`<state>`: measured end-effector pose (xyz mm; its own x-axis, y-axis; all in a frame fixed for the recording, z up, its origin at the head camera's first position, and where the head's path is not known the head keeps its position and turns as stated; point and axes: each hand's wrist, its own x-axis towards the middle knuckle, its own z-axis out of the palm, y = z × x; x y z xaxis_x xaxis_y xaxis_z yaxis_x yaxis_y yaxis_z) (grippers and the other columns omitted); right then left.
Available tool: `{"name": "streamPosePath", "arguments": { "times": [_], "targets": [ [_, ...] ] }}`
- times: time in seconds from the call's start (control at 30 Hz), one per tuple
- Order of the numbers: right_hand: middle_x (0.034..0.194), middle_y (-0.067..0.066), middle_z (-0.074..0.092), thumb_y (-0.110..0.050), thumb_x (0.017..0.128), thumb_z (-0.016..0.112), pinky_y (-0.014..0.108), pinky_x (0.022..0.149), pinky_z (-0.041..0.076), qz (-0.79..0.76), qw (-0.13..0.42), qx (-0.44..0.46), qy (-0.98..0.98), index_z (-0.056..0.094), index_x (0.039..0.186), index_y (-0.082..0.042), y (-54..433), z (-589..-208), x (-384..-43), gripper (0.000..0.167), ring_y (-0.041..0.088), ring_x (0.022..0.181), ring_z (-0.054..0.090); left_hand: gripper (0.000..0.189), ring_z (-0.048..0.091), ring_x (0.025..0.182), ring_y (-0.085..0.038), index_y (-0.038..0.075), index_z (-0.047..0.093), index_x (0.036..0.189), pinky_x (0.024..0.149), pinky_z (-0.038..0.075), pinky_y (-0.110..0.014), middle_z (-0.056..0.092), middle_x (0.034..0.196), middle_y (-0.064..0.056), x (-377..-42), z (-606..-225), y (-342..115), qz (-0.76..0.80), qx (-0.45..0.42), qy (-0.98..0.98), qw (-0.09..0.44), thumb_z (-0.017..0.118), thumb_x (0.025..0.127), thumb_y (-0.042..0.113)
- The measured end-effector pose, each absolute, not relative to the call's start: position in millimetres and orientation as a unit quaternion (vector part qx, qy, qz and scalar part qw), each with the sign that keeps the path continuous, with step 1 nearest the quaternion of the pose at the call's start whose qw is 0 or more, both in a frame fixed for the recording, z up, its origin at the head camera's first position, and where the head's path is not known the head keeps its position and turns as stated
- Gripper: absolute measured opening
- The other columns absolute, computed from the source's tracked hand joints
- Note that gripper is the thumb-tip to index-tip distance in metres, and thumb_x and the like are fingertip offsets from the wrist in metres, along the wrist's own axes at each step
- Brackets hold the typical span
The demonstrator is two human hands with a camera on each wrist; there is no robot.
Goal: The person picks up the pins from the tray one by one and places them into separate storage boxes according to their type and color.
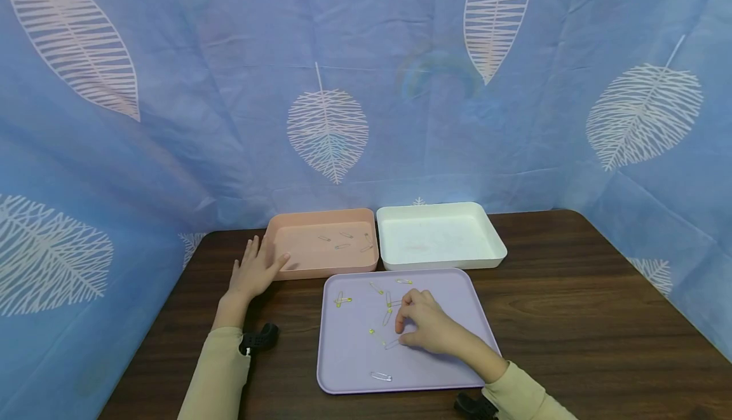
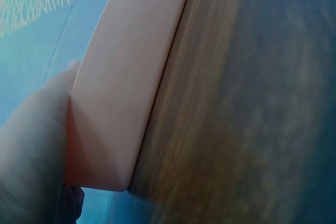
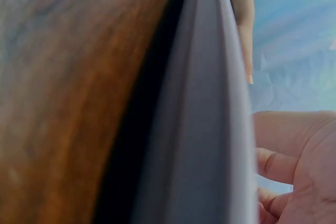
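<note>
On the lilac tray (image 1: 434, 369) lie several safety pins, most with yellow heads, such as the yellow-headed safety pin (image 1: 403, 281) near the back rim. A silver safety pin (image 1: 381, 377) lies near the front. Low over the tray is my right hand (image 1: 426, 325), fingers bent and a gap showing between thumb and fingers. Its thumb tip is right by a safety pin (image 1: 391, 344). My left hand (image 1: 251, 274) rests at the left front corner of the pink tray (image 1: 303, 274), fingers extended. Several silver safety pins (image 1: 343, 246) lie inside the pink tray.
A white tray (image 1: 440, 237) stands right of the pink one, behind the lilac tray. All sit on a dark wooden table (image 1: 572, 318), with a blue leaf-patterned cloth (image 1: 229, 121) hanging behind it.
</note>
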<state>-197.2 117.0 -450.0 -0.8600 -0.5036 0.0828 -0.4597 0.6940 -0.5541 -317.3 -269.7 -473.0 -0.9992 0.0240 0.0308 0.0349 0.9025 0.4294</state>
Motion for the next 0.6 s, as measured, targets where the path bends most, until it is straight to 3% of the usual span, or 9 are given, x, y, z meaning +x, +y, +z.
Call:
{"name": "streamPosePath", "arguments": {
  "times": [0.6],
  "targets": [
    [0.098, -0.003, 0.05, -0.009, 0.071, 0.077, 0.03, 0.078, 0.032, -0.241, 0.018, -0.295, 0.924, 0.063, 0.066, -0.018, 116.5, -451.9, -196.9, 0.017, 0.013, 0.088, 0.036, 0.097, -0.005, 0.151, -0.042, 0.01, -0.001, 0.157, 0.111, 0.003, -0.074, -0.005, 0.163, -0.023, -317.2, -474.0, -270.6, -0.226, -0.02, -0.974, 0.008, 0.032, 0.092, 0.074]
  ]
}}
